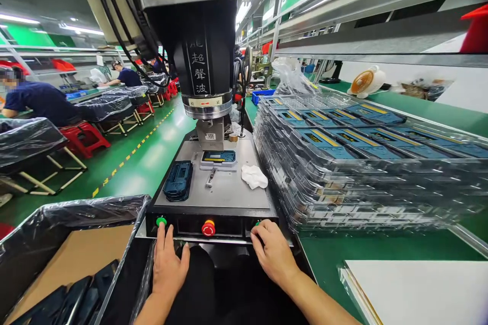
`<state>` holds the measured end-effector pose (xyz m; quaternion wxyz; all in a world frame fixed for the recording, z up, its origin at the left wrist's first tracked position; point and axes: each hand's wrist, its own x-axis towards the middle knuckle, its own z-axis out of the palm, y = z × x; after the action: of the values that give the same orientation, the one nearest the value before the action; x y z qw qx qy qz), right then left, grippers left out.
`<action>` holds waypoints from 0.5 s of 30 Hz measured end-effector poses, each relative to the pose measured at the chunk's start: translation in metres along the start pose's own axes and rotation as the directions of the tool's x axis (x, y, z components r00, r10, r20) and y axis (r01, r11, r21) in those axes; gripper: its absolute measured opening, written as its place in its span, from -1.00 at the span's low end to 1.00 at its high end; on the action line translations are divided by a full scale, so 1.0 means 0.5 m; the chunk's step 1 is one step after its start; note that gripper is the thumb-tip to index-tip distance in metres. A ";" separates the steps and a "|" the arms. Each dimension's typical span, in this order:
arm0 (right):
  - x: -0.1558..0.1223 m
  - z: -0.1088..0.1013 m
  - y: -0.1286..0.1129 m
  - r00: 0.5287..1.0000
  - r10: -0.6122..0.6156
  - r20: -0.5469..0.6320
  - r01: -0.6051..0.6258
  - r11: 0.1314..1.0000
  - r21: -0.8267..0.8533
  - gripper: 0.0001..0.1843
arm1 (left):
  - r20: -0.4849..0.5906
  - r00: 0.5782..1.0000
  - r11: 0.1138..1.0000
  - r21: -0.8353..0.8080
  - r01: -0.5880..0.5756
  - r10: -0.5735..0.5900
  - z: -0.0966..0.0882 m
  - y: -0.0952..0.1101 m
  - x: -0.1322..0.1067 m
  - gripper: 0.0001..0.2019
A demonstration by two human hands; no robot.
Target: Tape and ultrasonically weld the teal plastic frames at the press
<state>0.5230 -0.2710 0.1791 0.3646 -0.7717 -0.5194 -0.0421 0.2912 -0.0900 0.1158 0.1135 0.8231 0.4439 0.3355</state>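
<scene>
My left hand is open, its fingers stretched up to the left green button on the front of an ultrasonic welding machine. Over the right green button, mostly covered, my right hand rests with bent fingers and holds nothing. Between the hands sits a red emergency stop button. Under the metal welding horn a dark blue plastic phone-shaped shell lies in a white fixture. A small stack of similar shells is on the plate's left side.
A crumpled white cloth and a small metal part lie on the plate. Stacked clear trays of shells stand right. At left is a plastic-lined bin with cardboard and dark parts. A seated person works farther left.
</scene>
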 end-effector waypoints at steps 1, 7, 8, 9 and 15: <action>-0.001 0.000 0.000 1.000 -0.005 0.003 0.005 1.000 -0.010 -0.80 | 0.007 1.000 1.000 -0.004 0.008 -0.008 -0.002 0.002 0.001 -0.38; 0.003 -0.004 0.001 0.997 -0.043 -0.067 0.044 0.999 0.015 -0.74 | 0.001 0.999 0.997 -0.060 0.051 -0.051 0.003 0.012 -0.025 -0.42; 0.002 -0.004 0.000 0.996 -0.047 -0.078 0.050 0.998 0.033 -0.73 | -0.009 0.999 0.997 -0.065 0.041 -0.042 0.008 0.011 -0.037 -0.45; 0.002 -0.004 -0.002 0.996 -0.047 -0.082 0.052 0.997 0.050 -0.72 | -0.013 1.000 0.997 -0.068 0.022 -0.023 0.015 0.009 -0.051 -0.47; -0.009 0.002 -0.011 0.999 -0.038 -0.015 0.040 0.993 0.112 -0.70 | 0.088 0.992 0.996 -0.025 -0.085 0.086 0.068 -0.031 -0.152 -0.56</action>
<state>0.5163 -0.2727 0.1795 0.4099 -0.7394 -0.5335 -0.0249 0.2742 -0.1388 0.0485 0.1272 0.8542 0.3992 0.3078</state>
